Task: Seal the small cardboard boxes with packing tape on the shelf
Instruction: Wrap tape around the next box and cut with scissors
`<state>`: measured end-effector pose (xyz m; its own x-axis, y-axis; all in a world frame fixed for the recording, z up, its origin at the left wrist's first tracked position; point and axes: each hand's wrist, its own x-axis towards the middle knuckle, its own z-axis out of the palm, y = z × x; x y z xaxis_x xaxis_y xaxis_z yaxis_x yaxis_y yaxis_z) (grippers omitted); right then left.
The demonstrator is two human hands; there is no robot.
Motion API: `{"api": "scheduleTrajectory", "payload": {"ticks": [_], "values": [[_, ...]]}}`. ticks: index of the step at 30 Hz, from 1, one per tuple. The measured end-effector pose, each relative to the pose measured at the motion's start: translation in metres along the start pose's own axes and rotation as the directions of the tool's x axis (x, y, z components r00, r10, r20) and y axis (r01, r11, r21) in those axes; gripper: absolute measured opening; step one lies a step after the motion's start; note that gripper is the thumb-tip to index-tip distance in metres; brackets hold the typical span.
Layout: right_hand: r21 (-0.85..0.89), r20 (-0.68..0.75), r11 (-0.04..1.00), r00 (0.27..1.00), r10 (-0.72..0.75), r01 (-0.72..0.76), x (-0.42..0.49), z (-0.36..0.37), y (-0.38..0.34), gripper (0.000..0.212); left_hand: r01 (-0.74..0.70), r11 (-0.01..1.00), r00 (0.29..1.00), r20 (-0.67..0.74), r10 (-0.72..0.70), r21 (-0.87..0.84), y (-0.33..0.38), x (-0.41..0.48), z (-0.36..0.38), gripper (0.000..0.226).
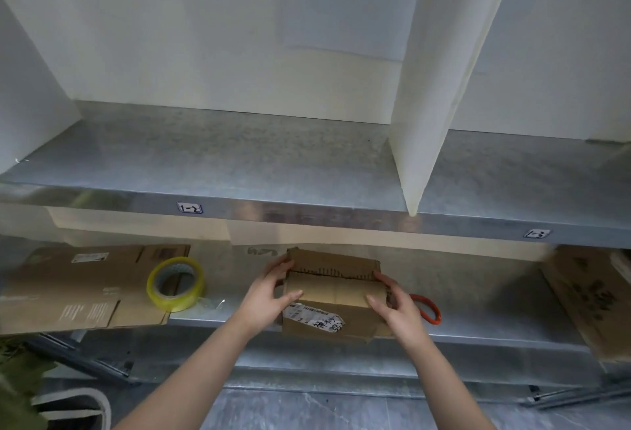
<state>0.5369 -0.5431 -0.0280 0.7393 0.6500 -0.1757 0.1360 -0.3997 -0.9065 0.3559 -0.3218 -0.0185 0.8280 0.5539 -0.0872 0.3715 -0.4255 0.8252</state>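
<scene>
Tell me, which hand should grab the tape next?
Left, most likely. The tape sits left of the box, nearer the left hand; the right hand, also on the box, can steady it.

The right hand [397, 310] hides most of an orange tool [422, 299], perhaps scissors; label print [314, 317] on the cardboard box [336, 288] is illegible.

Low headroom below upper shelf [307, 212]
We see bare lower shelf [232, 281] between tape roll [176, 288] and box [334, 288]; an orange loop [429, 310] crowds the box's right.

Brown box [333, 293], yellow tape roll [176, 284] (orange scissors [428, 308] beside).
</scene>
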Motion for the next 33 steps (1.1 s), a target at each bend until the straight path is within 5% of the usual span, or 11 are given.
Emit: {"api": "scheduleTrajectory", "payload": {"ticks": [10,18,26,33], "values": [[-0.098,-0.022,0.995,1.0,0.003,-0.005,0.027,0.006,-0.014,0.062,-0.087,0.94,0.99,0.134,0.045,0.331,-0.005,0.018,-0.016,0.057],[-0.504,-0.077,0.839,0.957,-0.281,0.205,0.012,-0.007,-0.041,0.051,-0.168,0.784,0.985,0.063,0.163,0.598,0.02,0.005,-0.021,0.06],[-0.618,0.186,0.579,0.815,-0.549,0.532,-0.017,0.047,-0.093,0.043,-0.108,0.632,0.972,-0.053,0.231,0.767,0.007,-0.042,-0.043,0.056],[-0.6,0.444,0.359,0.671,-0.594,0.715,-0.032,0.151,-0.114,0.046,0.028,0.578,0.995,-0.077,0.061,0.815,-0.063,-0.095,-0.098,0.06]]}}
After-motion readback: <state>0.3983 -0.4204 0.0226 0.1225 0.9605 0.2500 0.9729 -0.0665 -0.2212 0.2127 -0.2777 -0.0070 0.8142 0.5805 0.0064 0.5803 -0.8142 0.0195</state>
